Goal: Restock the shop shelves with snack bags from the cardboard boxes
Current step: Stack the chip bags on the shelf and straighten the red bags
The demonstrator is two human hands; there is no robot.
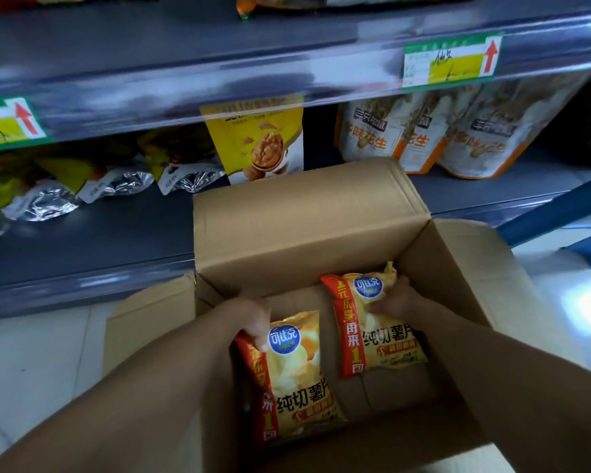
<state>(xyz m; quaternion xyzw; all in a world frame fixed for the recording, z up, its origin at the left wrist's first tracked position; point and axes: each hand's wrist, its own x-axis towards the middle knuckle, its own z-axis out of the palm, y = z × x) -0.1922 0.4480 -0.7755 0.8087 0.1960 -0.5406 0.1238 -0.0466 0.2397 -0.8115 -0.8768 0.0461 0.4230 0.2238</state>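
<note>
An open cardboard box (297, 233) stands on the floor in front of the grey shop shelf (93, 244). Both of my arms reach down into it. My left hand (251, 319) grips the top edge of a yellow-and-red chip bag (297, 380) at the box's near left. My right hand (394, 300) holds the upper right corner of a second, identical chip bag (376, 329) deeper in the box. Bare cardboard shows under and between the two bags.
The lower shelf carries a yellow walnut bag (260, 141), white-and-orange peanut bags (423, 131) to the right, and fallen foil-backed bags (82, 179) on the left. Price tags (452, 59) hang on the upper shelf's edge. The white tiled floor (31, 363) surrounds the box.
</note>
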